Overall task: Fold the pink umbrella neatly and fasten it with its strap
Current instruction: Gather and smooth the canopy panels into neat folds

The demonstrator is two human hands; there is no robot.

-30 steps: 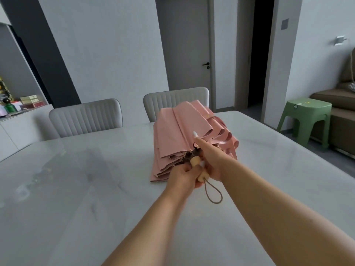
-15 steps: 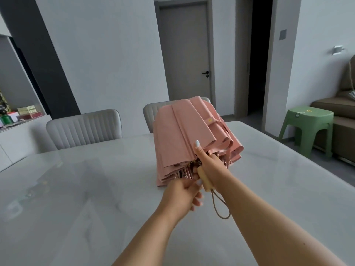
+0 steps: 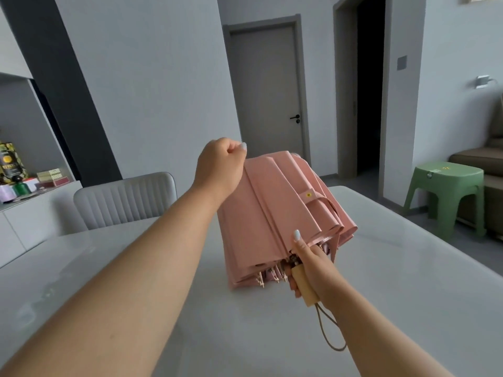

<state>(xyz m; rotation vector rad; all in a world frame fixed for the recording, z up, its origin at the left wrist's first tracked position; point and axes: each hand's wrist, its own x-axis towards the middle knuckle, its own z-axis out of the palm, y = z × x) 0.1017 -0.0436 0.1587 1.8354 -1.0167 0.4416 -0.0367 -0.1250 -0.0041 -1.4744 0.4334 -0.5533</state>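
The pink umbrella (image 3: 275, 213) is collapsed, its loose canopy folds bunched and held up over the white table (image 3: 408, 295). My right hand (image 3: 310, 268) grips the pale wooden handle (image 3: 303, 285), thumb up against the fabric; a tan wrist loop (image 3: 326, 333) hangs below. My left hand (image 3: 220, 165) is raised at the far top end of the canopy, fingers curled round the fabric's edge there. The pink strap (image 3: 317, 202) with a small yellow button lies across the right-hand folds, unfastened.
A grey chair (image 3: 122, 200) stands behind the table on the left. A green plastic stool (image 3: 446, 191) and a brown sofa (image 3: 484, 159) are on the right. A low white sideboard (image 3: 24, 210) with boxes and bottles is at far left.
My left hand left the handle end and rose to the far top of the canopy. The umbrella was lifted higher and tilted up; my right hand kept the handle.
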